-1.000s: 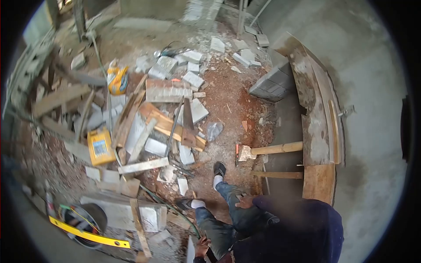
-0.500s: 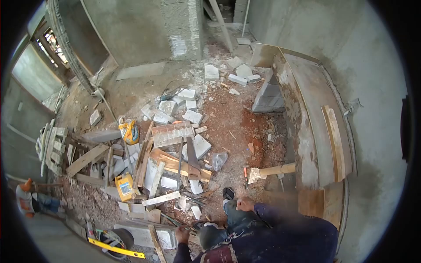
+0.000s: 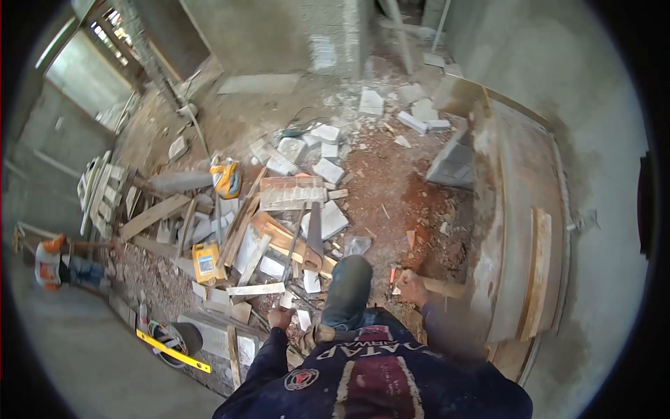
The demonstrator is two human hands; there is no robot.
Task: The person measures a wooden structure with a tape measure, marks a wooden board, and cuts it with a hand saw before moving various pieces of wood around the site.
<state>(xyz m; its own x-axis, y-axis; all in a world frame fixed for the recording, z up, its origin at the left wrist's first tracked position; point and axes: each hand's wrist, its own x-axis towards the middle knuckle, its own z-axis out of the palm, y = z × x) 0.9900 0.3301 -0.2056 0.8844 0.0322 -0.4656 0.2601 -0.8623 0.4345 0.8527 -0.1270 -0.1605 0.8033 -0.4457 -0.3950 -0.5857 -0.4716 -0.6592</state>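
Observation:
My left hand [image 3: 281, 318], fingers curled in, hangs over the rubble beside a thin green rod [image 3: 261, 321] and a pale wood strip [image 3: 255, 289]. Nothing shows in its fingers. The right hand [image 3: 413, 288] is a loose fist, also with nothing seen in it. It overlaps the near end of a round wooden post [image 3: 445, 287] that runs under a raised board structure. My bent knee [image 3: 350, 283] stands between both hands, in front of a handsaw [image 3: 314, 241] lying on boards.
Broken white blocks [image 3: 326, 170], planks [image 3: 155, 217] and a yellow jug [image 3: 206, 261] cover the ground to the left. A bucket [image 3: 190, 339] with a yellow spirit level [image 3: 172, 350] stands at lower left. At right rises a boarded structure [image 3: 520, 244].
My left hand has risen in view. The right hand has left my thigh and moved forward and right. One knee has come up, and the whole view has shifted and tilted.

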